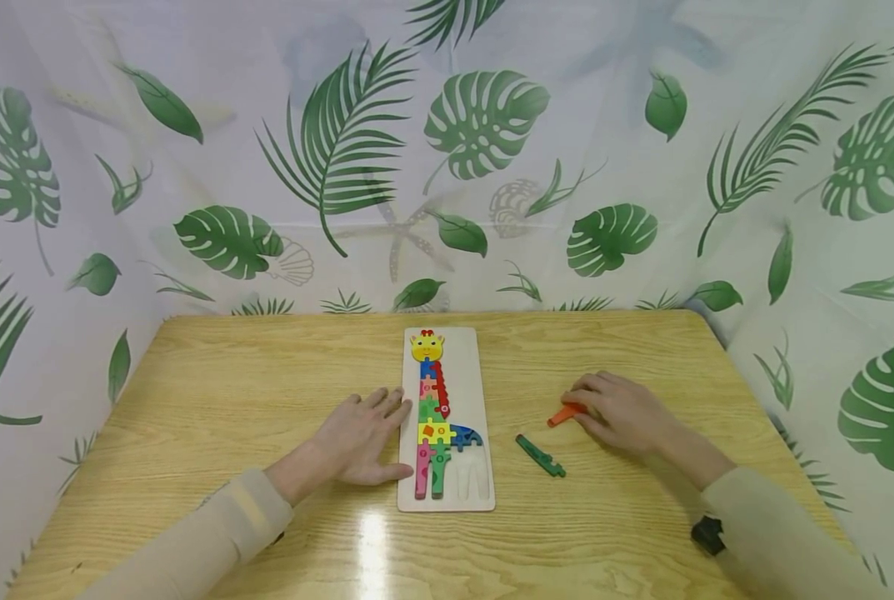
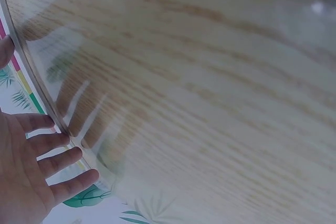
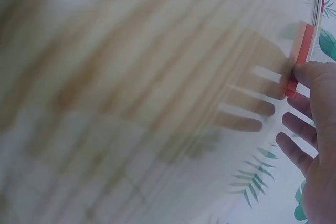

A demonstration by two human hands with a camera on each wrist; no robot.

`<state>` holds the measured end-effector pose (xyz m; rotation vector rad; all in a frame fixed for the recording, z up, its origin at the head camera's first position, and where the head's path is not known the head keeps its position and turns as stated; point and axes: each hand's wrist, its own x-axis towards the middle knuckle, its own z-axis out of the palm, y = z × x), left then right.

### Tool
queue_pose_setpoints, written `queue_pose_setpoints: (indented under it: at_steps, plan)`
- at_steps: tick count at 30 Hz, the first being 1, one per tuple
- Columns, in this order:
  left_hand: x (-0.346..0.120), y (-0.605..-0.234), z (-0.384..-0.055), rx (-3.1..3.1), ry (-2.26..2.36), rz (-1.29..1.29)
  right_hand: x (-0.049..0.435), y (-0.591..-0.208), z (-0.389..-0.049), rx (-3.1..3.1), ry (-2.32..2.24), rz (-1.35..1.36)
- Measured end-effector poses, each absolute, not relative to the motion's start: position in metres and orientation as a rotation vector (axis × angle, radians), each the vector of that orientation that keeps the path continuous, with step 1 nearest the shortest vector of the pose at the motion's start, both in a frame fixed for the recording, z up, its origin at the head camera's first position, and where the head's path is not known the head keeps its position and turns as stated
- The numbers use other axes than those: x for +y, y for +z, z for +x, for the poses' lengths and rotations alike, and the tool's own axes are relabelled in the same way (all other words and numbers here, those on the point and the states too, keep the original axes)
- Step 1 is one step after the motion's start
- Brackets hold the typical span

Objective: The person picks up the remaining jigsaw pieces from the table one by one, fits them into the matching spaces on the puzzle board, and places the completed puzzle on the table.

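Note:
A pale wooden puzzle board (image 1: 464,367) lies on the table, holding a giraffe of colourful interlocking pieces: a yellow head (image 1: 427,347), a neck, a yellow body, a blue rump piece, and pink and green legs. A bare leg-shaped recess (image 1: 471,477) shows at its lower right. My left hand (image 1: 360,437) is spread flat, fingertips and thumb at the board's left edge. To the right, my right hand (image 1: 621,412) pinches an orange-red puzzle piece (image 1: 564,414) between thumb and fingers, low over the table; the other fingers extend loosely in the right wrist view.
A dark green puzzle piece (image 1: 540,456) lies on the wooden table (image 1: 267,367) between the board and my right hand. A white curtain (image 1: 506,250) with green leaf prints stands along the back and both sides.

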<state>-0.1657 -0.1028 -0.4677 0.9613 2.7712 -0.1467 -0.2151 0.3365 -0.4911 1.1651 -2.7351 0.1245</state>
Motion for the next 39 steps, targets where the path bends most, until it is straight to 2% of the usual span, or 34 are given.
queue_pose_setpoints:
  at_steps: [21, 39]
  plan:
    - [-0.104, -0.467, -0.168, 2.766, -0.141, 0.967, 0.33, -0.483, -0.214, -2.826, 0.159, 1.094]
    - [-0.103, -0.468, -0.168, 2.766, -0.157, 0.962, 0.322, -0.485, -0.201, -2.963, 0.039, 0.78]
